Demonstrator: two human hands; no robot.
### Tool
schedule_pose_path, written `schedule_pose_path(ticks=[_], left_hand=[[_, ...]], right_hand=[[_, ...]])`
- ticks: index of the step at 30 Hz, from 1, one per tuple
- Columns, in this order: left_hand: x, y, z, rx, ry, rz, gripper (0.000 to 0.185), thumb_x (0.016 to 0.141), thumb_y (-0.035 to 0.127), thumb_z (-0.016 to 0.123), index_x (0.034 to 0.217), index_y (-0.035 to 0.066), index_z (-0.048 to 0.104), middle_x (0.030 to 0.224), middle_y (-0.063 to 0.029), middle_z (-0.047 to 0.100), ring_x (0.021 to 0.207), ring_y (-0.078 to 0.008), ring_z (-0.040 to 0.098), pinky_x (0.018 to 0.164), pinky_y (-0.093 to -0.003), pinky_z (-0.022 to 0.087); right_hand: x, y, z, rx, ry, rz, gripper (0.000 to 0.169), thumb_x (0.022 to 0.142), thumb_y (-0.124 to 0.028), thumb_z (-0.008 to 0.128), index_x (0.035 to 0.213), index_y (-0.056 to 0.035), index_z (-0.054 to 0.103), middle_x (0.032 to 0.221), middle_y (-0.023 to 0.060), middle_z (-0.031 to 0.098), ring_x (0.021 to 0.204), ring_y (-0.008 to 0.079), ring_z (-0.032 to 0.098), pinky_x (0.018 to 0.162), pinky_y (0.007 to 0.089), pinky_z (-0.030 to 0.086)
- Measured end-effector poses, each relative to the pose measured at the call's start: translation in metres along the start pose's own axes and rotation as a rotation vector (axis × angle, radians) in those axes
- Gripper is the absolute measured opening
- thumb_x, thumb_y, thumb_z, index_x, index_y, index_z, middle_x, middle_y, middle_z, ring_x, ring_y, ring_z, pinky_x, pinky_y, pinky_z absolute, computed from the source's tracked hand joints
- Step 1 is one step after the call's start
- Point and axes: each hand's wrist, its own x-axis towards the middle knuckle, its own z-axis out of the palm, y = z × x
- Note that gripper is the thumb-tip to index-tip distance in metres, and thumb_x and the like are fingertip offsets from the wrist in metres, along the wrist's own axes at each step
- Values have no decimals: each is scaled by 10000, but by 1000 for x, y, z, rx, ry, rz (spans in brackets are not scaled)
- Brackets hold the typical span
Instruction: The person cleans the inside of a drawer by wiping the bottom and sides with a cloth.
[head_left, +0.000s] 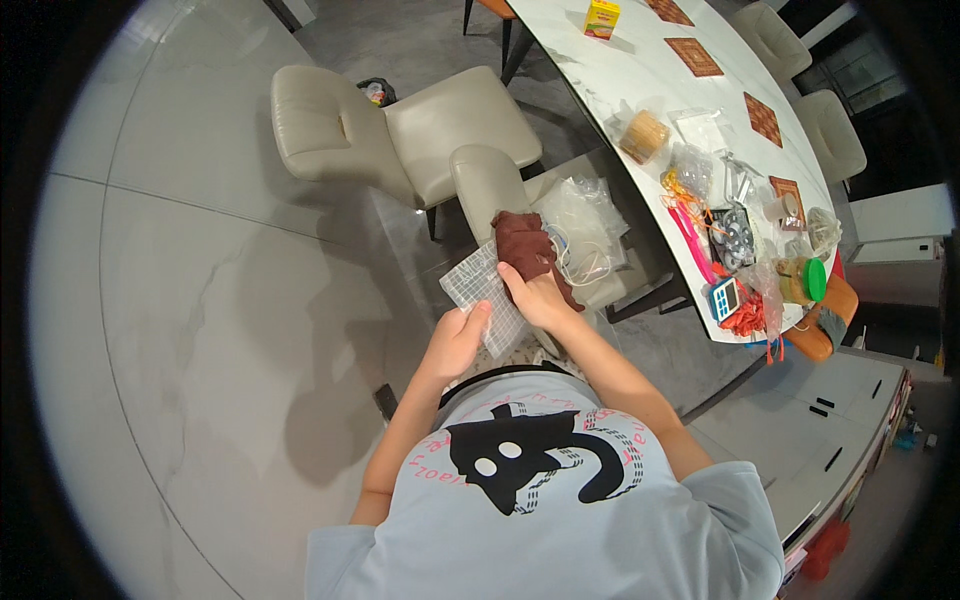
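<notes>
My left hand (457, 341) grips the lower left edge of a clear plastic bag (484, 281) with a white grid pattern, its thumb on top. My right hand (536, 296) pinches the bag's right side with the thumb and also holds a bunched dark brown cloth (525, 241). The cloth lies against the bag's right edge and hangs down beyond my right wrist. Just past the cloth, clear plastic bags (581, 217) and a white cord (589, 266) rest on a chair seat.
Beige padded chairs (457, 124) stand ahead. On the marble-patterned table (600, 82) at the right are a yellow box (601, 19), woven placemats (694, 57), a pack of sticks (644, 136), a blue timer-like device (724, 299) and a green-lidded jar (802, 280). White cabinets (810, 420) stand at the lower right.
</notes>
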Motion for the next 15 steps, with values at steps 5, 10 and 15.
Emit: schedule_pose_path(ticks=[5,10,15], left_hand=[[3,16,-2,5,-24,15,379,902,271,397,616,31,462,540,5,418,522,-93,376,503,-267,328],[-4,39,-11,71,-28,-57,382,901,273,409,602,39,451,550,31,403,530,-69,359,487,-253,303],[-17,55,-21,-39,-26,-20,391,902,278,416,594,41,456,566,48,394,545,-45,337,484,-235,286]], right_hand=[[6,13,0,117,-25,113,507,862,-403,344,1171,-14,447,1224,180,440,1176,336,320,1013,383,170],[6,9,-1,177,28,71,535,856,-425,344,1183,-12,435,1247,183,416,1181,334,315,1005,377,188],[12,2,-13,196,-134,314,572,848,-462,330,1196,-19,427,1263,185,401,1202,325,299,1006,367,190]])
